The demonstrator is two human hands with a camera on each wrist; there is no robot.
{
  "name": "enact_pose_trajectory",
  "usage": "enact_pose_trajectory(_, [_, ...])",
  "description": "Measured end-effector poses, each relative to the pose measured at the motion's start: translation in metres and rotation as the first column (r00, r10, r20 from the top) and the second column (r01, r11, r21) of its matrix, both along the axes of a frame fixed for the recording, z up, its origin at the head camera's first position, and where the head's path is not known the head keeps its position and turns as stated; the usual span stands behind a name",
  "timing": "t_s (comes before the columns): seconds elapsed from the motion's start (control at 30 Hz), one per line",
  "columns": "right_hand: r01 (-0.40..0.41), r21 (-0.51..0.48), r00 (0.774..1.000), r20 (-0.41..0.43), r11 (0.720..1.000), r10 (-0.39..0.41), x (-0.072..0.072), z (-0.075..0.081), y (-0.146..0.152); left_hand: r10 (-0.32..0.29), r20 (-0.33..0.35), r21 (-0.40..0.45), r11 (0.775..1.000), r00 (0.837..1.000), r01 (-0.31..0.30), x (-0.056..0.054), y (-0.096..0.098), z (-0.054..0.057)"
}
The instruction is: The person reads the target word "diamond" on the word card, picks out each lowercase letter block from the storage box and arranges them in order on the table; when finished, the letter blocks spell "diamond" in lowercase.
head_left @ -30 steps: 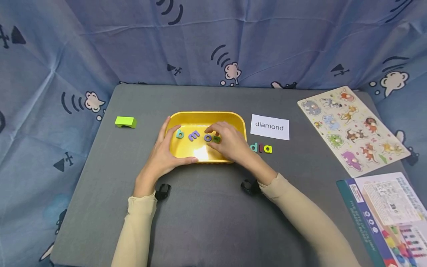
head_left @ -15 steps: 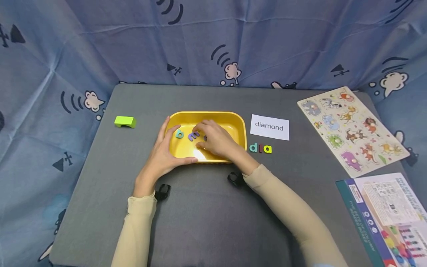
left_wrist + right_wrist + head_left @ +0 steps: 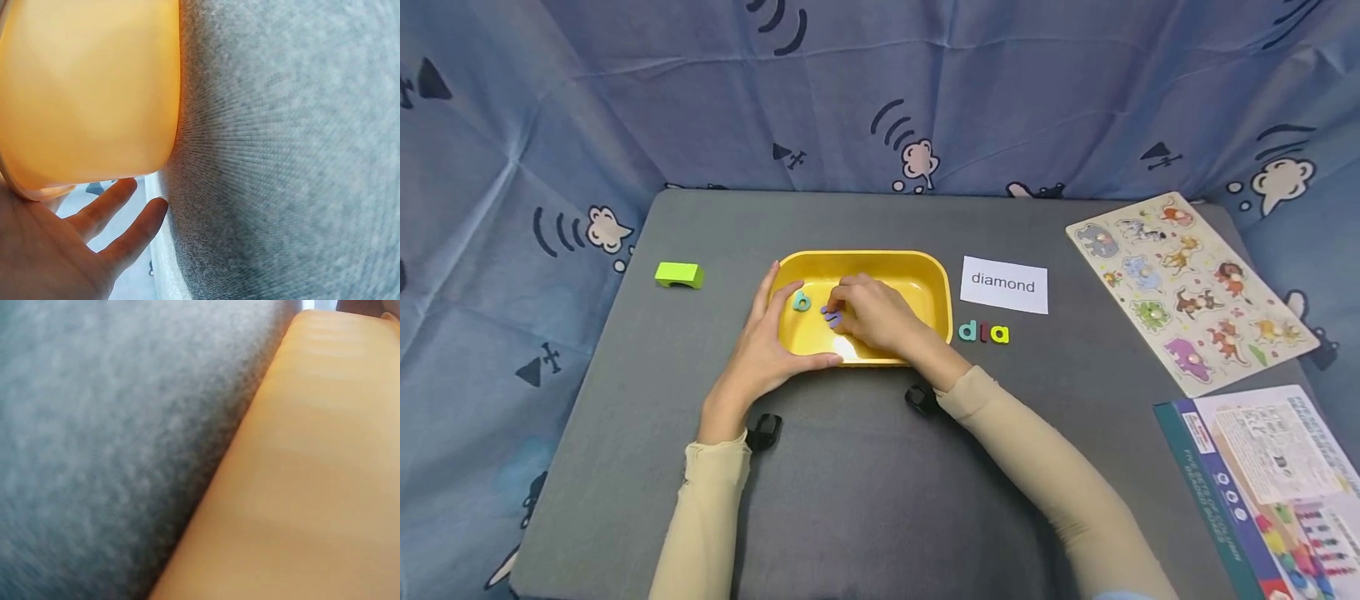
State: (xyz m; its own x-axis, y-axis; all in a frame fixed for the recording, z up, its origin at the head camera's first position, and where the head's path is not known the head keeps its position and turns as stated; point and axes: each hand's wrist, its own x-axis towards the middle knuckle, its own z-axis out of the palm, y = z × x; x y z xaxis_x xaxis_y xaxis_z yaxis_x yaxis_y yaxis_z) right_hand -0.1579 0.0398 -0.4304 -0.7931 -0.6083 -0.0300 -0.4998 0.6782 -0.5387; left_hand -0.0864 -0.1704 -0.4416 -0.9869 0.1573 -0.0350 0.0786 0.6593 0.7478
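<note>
purple letter (image 3: 832, 319): mid-frame, just left of nearer right hand (image 3: 878, 315) | fingers bent, pinch unclear | left hand (image 3: 762, 335): wide

Left hand (image 3: 62, 256) at one end of a yellow tray (image 3: 94, 94), fingers (image 3: 136, 234) near its wall, grey tabletop (image 3: 300, 137) alongside.

The gray table (image 3: 850, 475) carries a yellow tray (image 3: 865, 262) near its middle, a green block (image 3: 678, 275) to the left, a white card (image 3: 1004, 285) just beyond three small letters (image 3: 984, 332), and, farther right, an animal puzzle board (image 3: 1192, 293) beside a box (image 3: 1262, 500).
</note>
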Motion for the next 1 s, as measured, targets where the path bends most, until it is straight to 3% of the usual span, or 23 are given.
enact_pose_trajectory(0.6, [-0.041, 0.028, 0.998, 0.043, 0.999, 0.04, 0.001, 0.0, -0.001, 0.005, 0.004, 0.008, 1.0, 1.0, -0.005, 0.002, -0.001, 0.0])
enact_pose_trajectory(1.0, [-0.015, -0.16, 0.994, 0.109, 0.987, 0.032, 0.007, 0.01, 0.008, 0.002, -0.014, 0.01, 1.0, 1.0, -0.001, 0.001, -0.001, -0.001])
